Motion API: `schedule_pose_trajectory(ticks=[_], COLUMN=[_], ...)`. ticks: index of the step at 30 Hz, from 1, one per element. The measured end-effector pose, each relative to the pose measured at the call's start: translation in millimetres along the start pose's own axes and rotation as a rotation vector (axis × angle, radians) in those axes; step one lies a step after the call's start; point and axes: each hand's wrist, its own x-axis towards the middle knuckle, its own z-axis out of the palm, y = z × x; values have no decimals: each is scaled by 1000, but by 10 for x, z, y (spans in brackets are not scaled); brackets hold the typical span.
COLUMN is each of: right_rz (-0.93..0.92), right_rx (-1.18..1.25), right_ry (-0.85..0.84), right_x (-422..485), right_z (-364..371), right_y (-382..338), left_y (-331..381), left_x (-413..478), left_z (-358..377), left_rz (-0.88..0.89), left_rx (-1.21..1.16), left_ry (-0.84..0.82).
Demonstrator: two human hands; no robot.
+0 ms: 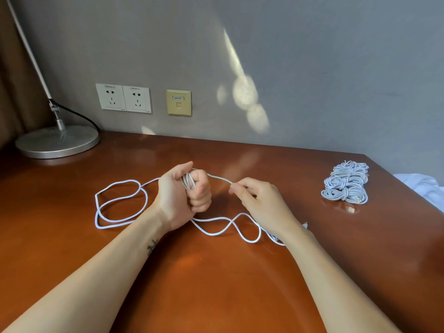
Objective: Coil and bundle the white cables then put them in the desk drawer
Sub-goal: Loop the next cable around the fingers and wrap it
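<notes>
at mid-bench [216, 272] the left hand [185, 195] is fisted round several turns of the white cable [115, 203], serving as the former for the coil. the right hand [259, 200] pinches the strand just beside it, likely feeding the next turn. the slack lies looped on both sides. finished bundles [345, 182] sit well apart, far right, awaiting a drawer not in view.

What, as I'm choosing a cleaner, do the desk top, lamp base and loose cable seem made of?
Desk top: probably wood or veneer under a glossy lacquer; it is reddish-brown and shows soft reflections.
Lamp base: likely brushed metal; a silvery disc with a dull sheen.
Loose cable: white matte jacket, plastic or braid; too fine to tell which.
</notes>
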Motion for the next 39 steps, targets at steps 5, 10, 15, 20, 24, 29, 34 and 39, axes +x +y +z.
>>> schedule_pose_trajectory(ticks=[5,10,15,20,24,29,34,39], right_rz=[33,40,38,61,68,44,-10,-26], right_rx=[-21,-20,-39,25,52,95,53,100], right_ry=[-78,-132,-209,-277,-302,-297,-223,-167], right_x=[-18,-31,-46,-80,-87,-87,-67,-66], right_z=[10,-12,-9,-29,-25,-6,-5,-12], right_y=[-21,-43,-76,-113,-140,-149,-134,-161], left_y=[38,84,96,125,107,42,-87,-151], left_x=[-2,15,42,44,111,185,197,155], left_z=[17,-15,-20,-53,-87,-93,-100,-91], left_rz=[43,74,100,101,83,91,190,230], left_rx=[-229,-437,-589,-671,-621,-252,415,920], left_ry=[78,184,253,265,359,471,546,482])
